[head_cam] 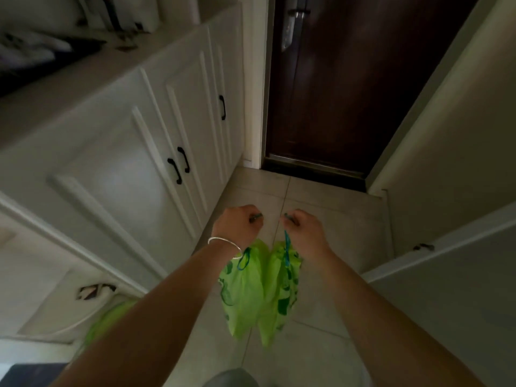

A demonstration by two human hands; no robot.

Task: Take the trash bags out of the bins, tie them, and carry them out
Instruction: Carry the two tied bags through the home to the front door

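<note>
**two bags held by their drawstrings, door ahead**

a green trash bag is hung from the left hand, a second green bag from the right hand; each fist is curled tight on a blue drawstring, and the bags are pressed side by side above the tiled floor. the strings are best kept taut and the bags clear of the white cabinet (close on the left). beyond, the dark door is seen shut; one hand will likely need freeing for its handle.

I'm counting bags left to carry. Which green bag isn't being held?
The green bag low on the left, beside the white cabinet. The other two hang from the left hand and right hand.
</note>
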